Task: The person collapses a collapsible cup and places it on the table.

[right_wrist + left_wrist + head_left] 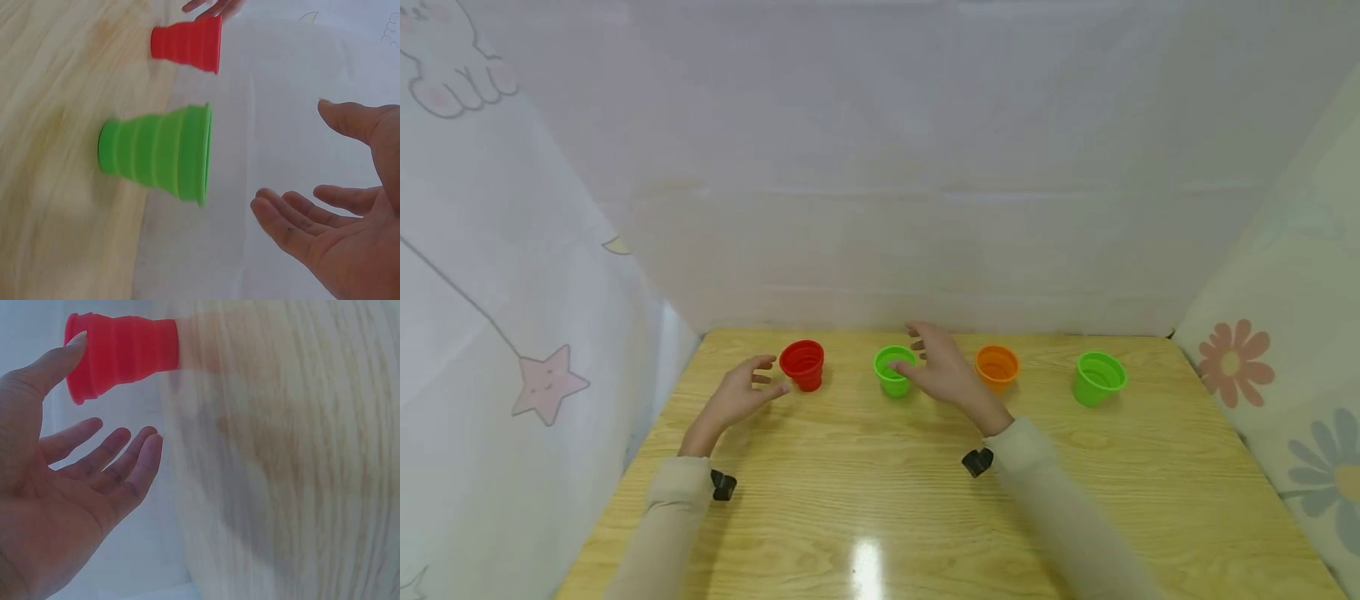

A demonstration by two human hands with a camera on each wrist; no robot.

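Near the table's back left stands a red cup (802, 365), upright and ribbed, its mouth facing up. My left hand (747, 395) is just left of it, thumb and fingers spread and nothing held; in the left wrist view the thumb overlaps the rim of the red cup (122, 350), and I cannot tell if they touch. My right hand (946, 367) hovers above and right of a green cup (893, 385), its thumb passing in front of the cup's mouth. The right wrist view shows a gap between those fingers and the green cup (156, 153).
An orange cup (997, 367) stands just right of my right hand, behind the wrist. Farther right is another green cup (1097, 379). All stand along the back of the wooden table (850, 467), close to a pale cloth wall (880, 250). Printed cloth walls border both sides.
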